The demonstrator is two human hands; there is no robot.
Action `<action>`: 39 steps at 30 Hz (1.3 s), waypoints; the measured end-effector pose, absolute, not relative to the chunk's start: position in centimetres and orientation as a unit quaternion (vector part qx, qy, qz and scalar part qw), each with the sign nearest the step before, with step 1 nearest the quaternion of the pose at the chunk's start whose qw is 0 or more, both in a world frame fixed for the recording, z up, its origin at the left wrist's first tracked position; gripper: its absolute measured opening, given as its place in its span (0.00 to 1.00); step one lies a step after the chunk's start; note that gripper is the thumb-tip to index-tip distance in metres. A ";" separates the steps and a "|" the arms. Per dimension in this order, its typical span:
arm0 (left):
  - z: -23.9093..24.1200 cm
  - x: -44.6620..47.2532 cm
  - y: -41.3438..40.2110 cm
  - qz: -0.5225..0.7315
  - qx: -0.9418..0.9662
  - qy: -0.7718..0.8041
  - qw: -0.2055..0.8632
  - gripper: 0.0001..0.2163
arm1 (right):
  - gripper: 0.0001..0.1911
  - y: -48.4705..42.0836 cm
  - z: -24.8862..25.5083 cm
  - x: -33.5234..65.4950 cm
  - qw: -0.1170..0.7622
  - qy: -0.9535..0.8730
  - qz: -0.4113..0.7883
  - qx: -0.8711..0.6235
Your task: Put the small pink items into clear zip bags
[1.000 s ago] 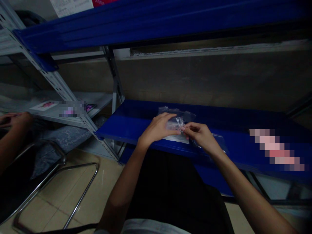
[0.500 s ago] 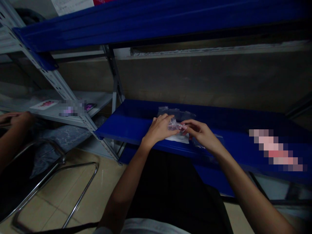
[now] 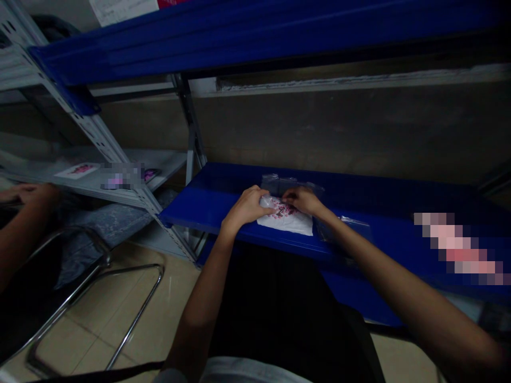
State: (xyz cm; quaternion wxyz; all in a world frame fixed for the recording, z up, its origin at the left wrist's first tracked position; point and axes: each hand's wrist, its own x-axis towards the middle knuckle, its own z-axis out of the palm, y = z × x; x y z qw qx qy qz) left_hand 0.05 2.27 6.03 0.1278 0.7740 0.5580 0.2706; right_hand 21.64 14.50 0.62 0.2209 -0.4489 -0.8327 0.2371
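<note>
Both hands meet at the middle of the frame, over a small clear packet (image 3: pixel 268 202) that sits on top of a white card with a pink print (image 3: pixel 286 221). The left hand (image 3: pixel 244 207) curls its fingers around the packet's left end, fingertips pinching the plastic. The right hand (image 3: pixel 304 200) comes in from the right, its fingers bent and pressed to the card's upper edge just beside the packet; whether they grip the plastic too, the dim light does not show. So the packet lies between the two sets of fingertips, a little nearer the left hand, and its long axis runs left to right across the frame, along the shelf's front edge.

The card lies flat on the blue shelf (image 3: pixel 207 205), close to its near lip. More clear bags (image 3: pixel 291 185) lie just behind the hands, and another clear bag (image 3: pixel 351 226) lies to the right of the card. At the far left of the frame another person's hand (image 3: pixel 27 192) rests near a metal chair (image 3: pixel 99 266).
</note>
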 end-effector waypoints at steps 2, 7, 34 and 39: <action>6.1 -0.2 2.3 0.274 0.771 0.560 0.129 0.26 | 0.08 14.5 0.5 21.3 0.201 -0.831 0.246 -0.456; 5.9 -0.5 2.5 0.296 0.762 0.556 0.150 0.28 | 0.07 14.6 0.0 21.5 0.194 -0.826 0.266 -0.457; 3.7 4.5 3.2 0.322 0.746 0.379 0.442 0.27 | 0.17 3.5 4.4 26.8 0.407 -0.722 0.410 -0.381; 3.9 5.0 2.9 0.319 0.749 0.359 0.457 0.25 | 0.10 3.2 4.1 26.3 0.401 -0.766 0.319 -0.389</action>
